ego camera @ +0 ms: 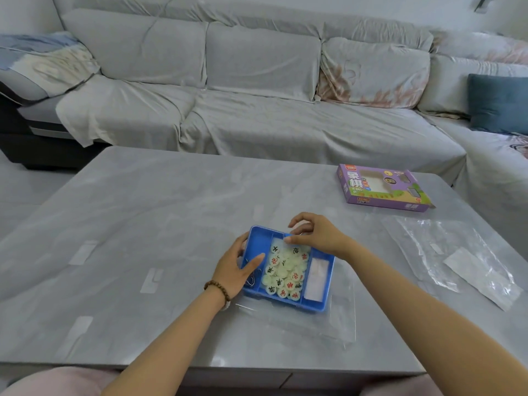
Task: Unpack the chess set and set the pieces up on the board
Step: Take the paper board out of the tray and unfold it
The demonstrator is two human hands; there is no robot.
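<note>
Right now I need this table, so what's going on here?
A person is unpacking a chess set at the grey table. The left hand holds the left side of the blue tray, the right hand pinches at its far rim. The round pieces lie heaped in its middle compartment. The purple box and a clear plastic bag lie to the right; no board lies open.
</note>
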